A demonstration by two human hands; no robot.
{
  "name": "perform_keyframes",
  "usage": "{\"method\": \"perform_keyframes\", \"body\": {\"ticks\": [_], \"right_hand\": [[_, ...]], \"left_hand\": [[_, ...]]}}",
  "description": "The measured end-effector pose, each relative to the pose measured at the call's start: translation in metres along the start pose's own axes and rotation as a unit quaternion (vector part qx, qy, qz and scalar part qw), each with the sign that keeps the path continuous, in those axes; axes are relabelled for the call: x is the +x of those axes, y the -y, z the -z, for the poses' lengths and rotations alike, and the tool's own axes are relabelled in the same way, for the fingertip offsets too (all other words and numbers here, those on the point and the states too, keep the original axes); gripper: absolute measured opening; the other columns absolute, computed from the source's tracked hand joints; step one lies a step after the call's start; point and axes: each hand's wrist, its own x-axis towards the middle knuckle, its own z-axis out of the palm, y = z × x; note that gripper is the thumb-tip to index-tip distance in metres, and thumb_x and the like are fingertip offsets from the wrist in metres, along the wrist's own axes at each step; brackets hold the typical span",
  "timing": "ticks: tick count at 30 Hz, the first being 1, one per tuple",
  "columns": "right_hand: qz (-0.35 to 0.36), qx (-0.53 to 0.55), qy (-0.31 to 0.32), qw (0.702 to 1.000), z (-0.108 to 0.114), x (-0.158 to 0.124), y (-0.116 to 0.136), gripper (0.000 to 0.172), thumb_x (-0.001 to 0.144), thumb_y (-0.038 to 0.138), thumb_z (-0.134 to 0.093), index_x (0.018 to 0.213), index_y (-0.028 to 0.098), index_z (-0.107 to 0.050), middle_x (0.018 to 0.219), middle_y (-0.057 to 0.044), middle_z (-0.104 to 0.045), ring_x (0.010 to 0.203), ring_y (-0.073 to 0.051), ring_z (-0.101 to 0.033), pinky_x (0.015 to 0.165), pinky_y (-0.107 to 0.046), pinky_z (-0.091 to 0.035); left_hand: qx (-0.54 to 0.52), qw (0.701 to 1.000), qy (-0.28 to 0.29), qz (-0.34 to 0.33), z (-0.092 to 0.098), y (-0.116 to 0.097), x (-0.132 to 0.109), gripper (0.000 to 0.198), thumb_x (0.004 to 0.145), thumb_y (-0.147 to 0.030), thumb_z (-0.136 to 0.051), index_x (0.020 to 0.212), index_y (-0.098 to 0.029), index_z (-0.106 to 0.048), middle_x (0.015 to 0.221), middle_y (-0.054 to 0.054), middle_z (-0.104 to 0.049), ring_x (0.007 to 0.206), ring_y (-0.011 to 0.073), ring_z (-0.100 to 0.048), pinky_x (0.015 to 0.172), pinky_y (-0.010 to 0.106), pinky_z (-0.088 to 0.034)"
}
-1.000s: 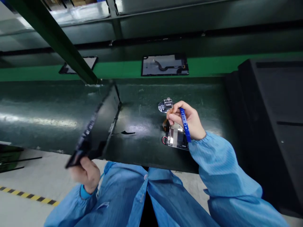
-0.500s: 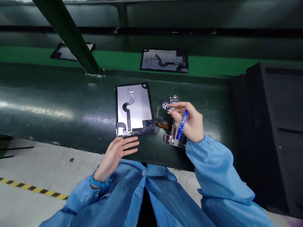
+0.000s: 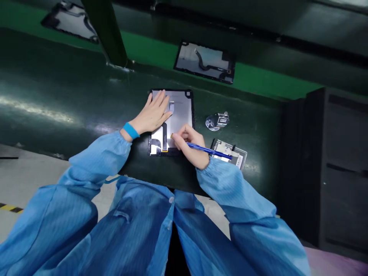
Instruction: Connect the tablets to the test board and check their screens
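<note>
My feed: panel's (image 3: 182, 111) black ribbon (image 3: 165, 137) runs near-to-far, just left of right hand (image 3: 191, 151), fingers clamped on blue tool (image 3: 214, 152); left hand (image 3: 151, 115) overlaps ribbon, fingers apart.

Three screens were in view: one near screen (image 3: 182, 107) on the worktop (image 3: 258, 130) toward its near edge, and two, a left screen (image 3: 69, 21) and a right screen (image 3: 214, 57), past its far edge. There were two hands, left hand (image 3: 151, 117) and right hand (image 3: 191, 143), with one blue tool (image 3: 220, 153), one wristband (image 3: 131, 130), one counter (image 3: 217, 121), one circuit board (image 3: 222, 147) and one post (image 3: 110, 38).
</note>
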Motion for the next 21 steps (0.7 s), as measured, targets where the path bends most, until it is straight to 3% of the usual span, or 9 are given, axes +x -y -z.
{"method": "perform_keyframes", "body": {"ticks": [4, 7, 12, 18, 21], "right_hand": [[-0.02, -0.047, 0.024, 0.998, -0.014, 0.008, -0.018, 0.036, 0.083, 0.045, -0.067, 0.071, 0.022, -0.041, 0.054, 0.007, -0.051, 0.046, -0.007, -0.042, 0.051, -0.022, -0.034], [0.012, -0.079, -0.019, 0.997, -0.018, 0.006, -0.02, 0.037, 0.085, 0.038, -0.062, 0.063, 0.021, -0.037, 0.051, 0.008, -0.042, 0.047, -0.007, -0.037, 0.051, -0.021, -0.032], [0.058, -0.126, -0.044, 0.989, -0.023, 0.003, -0.016, 0.034, 0.084, 0.023, -0.053, 0.059, 0.021, -0.03, 0.05, 0.008, -0.03, 0.046, -0.007, -0.028, 0.049, -0.022, -0.027], [0.067, -0.17, -0.015, 0.983, -0.026, 0.001, -0.019, 0.031, 0.084, 0.021, -0.053, 0.061, 0.021, -0.032, 0.052, 0.007, -0.031, 0.047, -0.007, -0.031, 0.052, -0.023, -0.029], [0.051, -0.147, -0.033, 0.987, -0.025, 0.001, -0.021, 0.034, 0.083, 0.021, -0.055, 0.06, 0.021, -0.031, 0.051, 0.008, -0.03, 0.047, -0.007, -0.031, 0.051, -0.023, -0.03]], "left_hand": [[-0.043, 0.998, -0.026, -0.044, -0.013, 0.014, 0.009, 0.064, 0.102, -0.051, -0.016, 0.145, -0.011, -0.04, 0.159, 0.021, -0.033, 0.151, 0.0297, -0.023, 0.123, 0.056, -0.007], [-0.118, 0.99, -0.064, -0.043, -0.012, 0.013, 0.004, 0.056, 0.102, -0.051, -0.02, 0.134, -0.018, -0.053, 0.151, 0.015, -0.047, 0.146, 0.0246, -0.036, 0.124, 0.051, -0.006], [-0.189, 0.976, -0.101, -0.045, -0.015, 0.009, 0.003, 0.04, 0.1, -0.046, -0.037, 0.12, -0.021, -0.061, 0.14, 0.012, -0.057, 0.139, 0.025, -0.045, 0.124, 0.052, -0.004], [-0.165, 0.983, -0.062, -0.049, -0.013, 0.009, 0.002, 0.037, 0.099, -0.035, -0.039, 0.125, -0.018, -0.059, 0.146, 0.014, -0.052, 0.142, 0.0278, -0.041, 0.123, 0.056, -0.003], [-0.176, 0.982, -0.055, -0.043, -0.011, 0.008, 0.002, 0.035, 0.098, -0.033, -0.041, 0.123, -0.017, -0.06, 0.147, 0.016, -0.051, 0.142, 0.0293, -0.041, 0.122, 0.057, -0.005]]}}
